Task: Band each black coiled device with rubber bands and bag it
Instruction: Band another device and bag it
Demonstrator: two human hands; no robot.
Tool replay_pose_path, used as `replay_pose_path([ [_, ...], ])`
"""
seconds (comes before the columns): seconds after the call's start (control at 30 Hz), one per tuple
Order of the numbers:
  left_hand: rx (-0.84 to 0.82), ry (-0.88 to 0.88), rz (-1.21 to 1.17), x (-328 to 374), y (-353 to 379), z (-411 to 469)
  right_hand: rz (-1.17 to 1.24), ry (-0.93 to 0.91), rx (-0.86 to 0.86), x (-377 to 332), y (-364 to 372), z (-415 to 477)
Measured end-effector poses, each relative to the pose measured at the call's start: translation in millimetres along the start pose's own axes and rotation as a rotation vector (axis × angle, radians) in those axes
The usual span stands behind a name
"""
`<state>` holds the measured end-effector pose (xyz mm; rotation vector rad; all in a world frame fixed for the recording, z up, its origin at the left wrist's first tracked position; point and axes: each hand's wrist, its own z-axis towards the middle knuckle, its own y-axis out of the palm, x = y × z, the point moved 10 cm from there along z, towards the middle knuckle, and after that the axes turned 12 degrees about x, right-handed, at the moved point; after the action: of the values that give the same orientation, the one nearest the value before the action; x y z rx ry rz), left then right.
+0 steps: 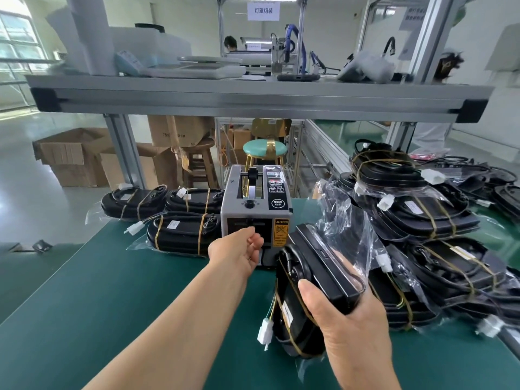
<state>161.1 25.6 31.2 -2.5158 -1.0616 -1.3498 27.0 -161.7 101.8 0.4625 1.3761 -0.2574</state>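
Gripping what, that right hand (347,330) at five o'clock? (A)

It is clutching a black coiled device (306,280), thumb curling over the near face and fingers wrapping round behind. The device is tilting low over the green table mat (112,305); whether it is touching the mat I am not managing to tell. Yellowish rubber bands (292,342) are crossing it. (B)

Is it sitting in anything? (A)

A clear plastic bag (346,218) is sheathing it, its open mouth crumpling up toward one o'clock. A white connector (264,332) on thin wires is dangling at the device's nine o'clock side. (B)

And the left hand (239,251)? (A)

It is reaching toward twelve o'clock, fingers curling at the front slot of the grey tape dispenser (253,212). Whether it is pinching tape I am not managing to tell. (B)

What is lying around them? (A)

Three bagged devices (180,235) are lying at ten o'clock, beside the dispenser. A heap of banded devices (422,220), many in bags, is lying at two o'clock, just beside the held one. An aluminium shelf (253,99) is spanning overhead at twelve, and beyond the table a teal stool (264,149) and cardboard boxes (70,156) are standing on the floor (B)
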Motion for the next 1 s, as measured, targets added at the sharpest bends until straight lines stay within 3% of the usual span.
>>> replay_pose_path([
  [0.13, 0.043, 0.035, -0.117, 0.9, -1.6, -3.4, -0.007, -0.004, -0.006, 1.2, -1.5, -1.5],
  [0.23, -0.017, 0.142, -0.143, 13.9, -12.6, -13.1, -0.036, -0.039, -0.031, -0.9, -2.5, -3.6],
  [0.33, -0.184, 0.288, -0.051, 30.6, -23.7, -39.8, -0.051, -0.057, -0.064, 0.3, -1.6, -5.2],
  [0.4, -0.382, 0.423, 0.037, 41.8, -23.9, -71.9, -0.050, -0.081, -0.097, -3.3, 2.4, -7.0],
  [0.47, -0.575, 0.577, 0.182, 49.7, -22.9, -111.9, -0.073, -0.135, -0.119, -10.2, 6.0, -9.3],
  [0.53, -0.664, 0.698, 0.322, 54.8, -25.2, -143.5, -0.064, -0.148, -0.141, -13.9, 8.4, -10.8],
  [0.73, -0.610, 0.975, 0.556, 59.0, -15.9, -187.6, -0.056, -0.135, -0.226, -17.2, 19.5, -19.2],
  [1.0, -0.406, 0.979, 0.598, 51.7, -16.6, -171.9, -0.097, -0.195, -0.185, -16.6, 20.7, -23.5],
])
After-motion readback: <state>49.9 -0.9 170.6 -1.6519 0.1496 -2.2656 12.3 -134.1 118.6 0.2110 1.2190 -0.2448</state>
